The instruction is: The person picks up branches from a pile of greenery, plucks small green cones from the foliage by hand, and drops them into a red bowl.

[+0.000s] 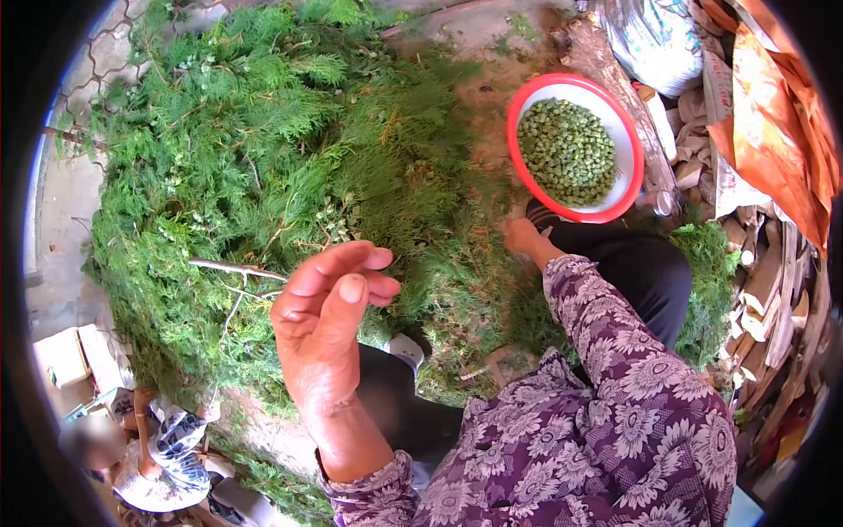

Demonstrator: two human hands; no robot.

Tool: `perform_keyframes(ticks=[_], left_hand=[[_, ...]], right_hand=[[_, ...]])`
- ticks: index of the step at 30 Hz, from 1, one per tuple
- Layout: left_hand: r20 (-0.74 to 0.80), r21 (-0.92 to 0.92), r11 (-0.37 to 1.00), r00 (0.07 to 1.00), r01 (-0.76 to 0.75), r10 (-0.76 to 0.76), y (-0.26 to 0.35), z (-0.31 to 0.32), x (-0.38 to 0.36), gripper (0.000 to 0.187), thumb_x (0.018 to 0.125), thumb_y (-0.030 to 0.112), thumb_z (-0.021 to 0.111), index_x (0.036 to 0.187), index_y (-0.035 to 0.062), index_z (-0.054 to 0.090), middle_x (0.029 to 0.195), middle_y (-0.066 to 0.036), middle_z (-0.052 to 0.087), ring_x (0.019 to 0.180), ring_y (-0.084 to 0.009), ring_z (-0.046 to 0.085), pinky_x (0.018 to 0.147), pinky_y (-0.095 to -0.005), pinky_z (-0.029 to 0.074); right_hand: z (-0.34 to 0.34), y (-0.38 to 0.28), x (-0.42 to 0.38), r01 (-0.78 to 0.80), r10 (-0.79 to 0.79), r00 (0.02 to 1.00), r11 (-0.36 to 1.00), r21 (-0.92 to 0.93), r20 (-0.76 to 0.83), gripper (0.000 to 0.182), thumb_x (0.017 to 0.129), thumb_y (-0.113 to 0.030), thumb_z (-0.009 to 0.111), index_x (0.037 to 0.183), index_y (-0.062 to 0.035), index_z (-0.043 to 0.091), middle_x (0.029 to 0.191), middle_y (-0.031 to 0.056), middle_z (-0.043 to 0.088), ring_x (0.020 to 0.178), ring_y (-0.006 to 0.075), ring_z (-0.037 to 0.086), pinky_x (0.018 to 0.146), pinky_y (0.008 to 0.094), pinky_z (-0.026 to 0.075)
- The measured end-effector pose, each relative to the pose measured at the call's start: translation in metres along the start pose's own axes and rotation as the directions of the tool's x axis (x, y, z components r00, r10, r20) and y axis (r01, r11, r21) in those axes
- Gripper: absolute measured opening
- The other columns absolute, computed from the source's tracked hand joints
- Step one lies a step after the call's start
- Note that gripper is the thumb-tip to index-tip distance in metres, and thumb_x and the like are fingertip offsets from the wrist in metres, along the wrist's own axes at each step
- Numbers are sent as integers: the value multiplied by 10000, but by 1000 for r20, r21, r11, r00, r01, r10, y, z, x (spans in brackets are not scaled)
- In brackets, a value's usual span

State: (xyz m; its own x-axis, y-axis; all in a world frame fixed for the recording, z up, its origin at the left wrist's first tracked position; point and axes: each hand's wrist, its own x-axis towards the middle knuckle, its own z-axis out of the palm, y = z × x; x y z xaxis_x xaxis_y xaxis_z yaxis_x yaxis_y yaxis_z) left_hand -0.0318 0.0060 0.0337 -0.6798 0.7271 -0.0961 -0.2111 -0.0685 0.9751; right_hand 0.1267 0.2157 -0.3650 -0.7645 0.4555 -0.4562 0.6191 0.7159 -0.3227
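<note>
My left hand [327, 321] is raised over the heap of green conifer branches [228, 176], its fingers loosely curled, the thumb apart from them and nothing visible between them. My right hand [522, 237] is low by my shoe and knee, just below a white basin with a red rim [638, 162]. Its fingers point down toward the sprigs and are mostly hidden, so I cannot tell what they hold. Many small green cones [566, 151] lie in the basin. A bare forked twig [237, 268] rests on the branches left of my left hand.
Split firewood [773, 299] is stacked at the right, below an orange cloth [777, 123]. A white sack [654, 44] and a log [606, 70] lie beyond the basin. Another person [158, 457] sits at the lower left. Loose sprigs cover the ground around my feet.
</note>
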Motion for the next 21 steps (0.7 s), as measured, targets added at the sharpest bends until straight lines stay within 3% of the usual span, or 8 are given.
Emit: perform_keyframes(ticks=[1,5,7,13,15,17,19,21], left_hand=[[-13,2,1000,1000,2,-2,0,0,1,311,770,166,652,991,-42,584,892,-138,629,694,-158,605,652,-269,476],[6,-8,1000,1000,29,-29,0,5,3,315,771,163,653,992,-50,581,903,-136,628,730,-161,606,667,-267,480],[14,-10,998,998,55,-55,0,7,4,310,773,152,650,997,-49,578,906,-137,626,735,-158,606,691,-267,483],[41,-29,997,997,66,-64,-2,12,0,300,779,138,643,1006,-45,576,914,-137,621,747,-157,603,708,-274,488],[47,-17,997,997,69,-68,-3,10,0,294,781,133,640,1008,-42,577,920,-137,620,751,-159,602,705,-273,488],[13,89,995,999,40,-41,-5,10,2,376,795,253,618,999,-59,566,900,-159,616,726,-187,607,662,-287,476],[10,83,996,999,39,-40,-5,10,3,376,795,256,619,996,-58,567,899,-158,616,720,-184,606,660,-285,476],[11,77,996,999,42,-43,-5,9,2,377,794,258,619,994,-57,568,898,-156,616,713,-182,605,657,-283,475]], right_hand=[[0,-1,1,-86,86,996,996,18,11,237,670,-172,556,843,-19,611,811,194,609,790,351,586,698,414,473],[20,9,12,-117,123,983,992,-53,137,275,675,-145,550,909,-9,602,854,196,609,815,344,586,729,406,471],[24,12,9,-237,227,965,969,69,130,292,667,-120,547,924,10,600,882,201,601,843,351,579,735,402,472],[48,26,23,-128,124,989,991,-43,-85,236,664,-112,547,859,-9,629,877,166,607,819,326,587,720,370,487],[32,15,11,-119,113,989,991,-58,-92,210,659,-115,554,825,-16,636,866,151,614,805,315,592,704,356,491],[24,9,10,-112,104,989,991,-79,-103,186,654,-118,561,790,-22,644,854,136,622,791,303,597,688,342,495],[34,11,23,-221,241,958,966,-133,153,203,654,-114,586,821,-23,658,873,170,622,863,328,597,751,379,488],[38,13,16,-217,241,964,957,-194,110,152,644,-127,596,760,-47,652,837,139,627,821,313,602,710,370,488]])
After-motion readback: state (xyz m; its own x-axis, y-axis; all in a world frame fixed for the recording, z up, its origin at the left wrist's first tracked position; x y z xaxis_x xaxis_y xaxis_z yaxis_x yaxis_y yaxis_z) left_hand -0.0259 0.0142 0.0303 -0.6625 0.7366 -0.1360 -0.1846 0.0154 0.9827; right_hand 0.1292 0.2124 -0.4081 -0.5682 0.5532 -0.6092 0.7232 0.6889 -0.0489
